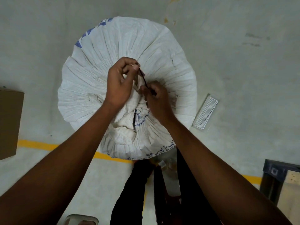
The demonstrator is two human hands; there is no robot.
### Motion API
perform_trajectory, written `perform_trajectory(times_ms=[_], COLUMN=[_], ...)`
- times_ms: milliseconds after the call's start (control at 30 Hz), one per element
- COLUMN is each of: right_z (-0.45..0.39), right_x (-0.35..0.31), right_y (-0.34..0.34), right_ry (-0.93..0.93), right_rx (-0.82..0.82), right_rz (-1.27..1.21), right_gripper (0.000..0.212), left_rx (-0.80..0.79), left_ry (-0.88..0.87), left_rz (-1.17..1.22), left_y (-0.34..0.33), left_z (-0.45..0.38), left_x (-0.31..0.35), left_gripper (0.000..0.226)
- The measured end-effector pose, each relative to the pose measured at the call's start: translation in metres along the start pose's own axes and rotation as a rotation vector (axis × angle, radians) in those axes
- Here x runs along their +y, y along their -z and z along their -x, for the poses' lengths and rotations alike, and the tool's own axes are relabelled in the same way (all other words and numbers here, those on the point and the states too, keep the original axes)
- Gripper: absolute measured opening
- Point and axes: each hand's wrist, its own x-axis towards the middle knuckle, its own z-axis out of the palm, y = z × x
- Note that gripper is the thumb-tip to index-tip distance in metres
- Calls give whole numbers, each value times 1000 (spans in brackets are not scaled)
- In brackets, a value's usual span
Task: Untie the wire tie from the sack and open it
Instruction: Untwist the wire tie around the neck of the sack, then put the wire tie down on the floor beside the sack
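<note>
A big white woven sack [113,51] with blue print stands upright on the floor, its top gathered into pleats at a bunched neck [134,101] in the middle. A thin dark wire tie [143,77] runs taut between my hands just above the neck. My left hand [121,82] pinches its upper end between thumb and fingertips. My right hand [155,99] grips its lower end against the bunched fabric. Where the tie wraps the neck is hidden under my hands.
The sack stands on a grey concrete floor with a yellow painted line [37,145]. A flat brown cardboard piece [9,122] lies at the left. A white ribbed panel [205,113] lies right of the sack, and a dark frame [276,181] stands at the lower right.
</note>
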Motion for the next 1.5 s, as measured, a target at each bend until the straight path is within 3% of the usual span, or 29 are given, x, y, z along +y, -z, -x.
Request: perform_trajectory(times_ms=[167,367,533,633,800,867,1167,1333,1500], right_z=[16,25,28,39,56,59,51,21,-15], right_x=[-2,12,30,46,74,89,208,295,401], right_y=[37,97,155,188,247,269,326,335,340], right_ry=[63,76,130,147,50,17,-279,-343,-458], right_rx=[123,271,306,379,545,531,719,717,704], right_rz=[1,144,330,592,1241,1311,220,116,286], right_gripper=[28,9,26,25,31,31,28,39,13], left_rx=[105,95,-26,-122,-222,-241,-292,-281,-289], left_ry=[56,77,117,115,137,122,230,257,158], left_rz=[31,-76,-89,-104,-204,-273,-440,-574,-790], left_y=[-8,-42,-96,-138,-218,-249,-372,-428,-464], left_z=[1,0,-3,-5,2,10,48,62,61], left_x=[2,7,15,21,13,1,-101,-186,-291], left_gripper=[11,13,9,5,8,11,13,14,12])
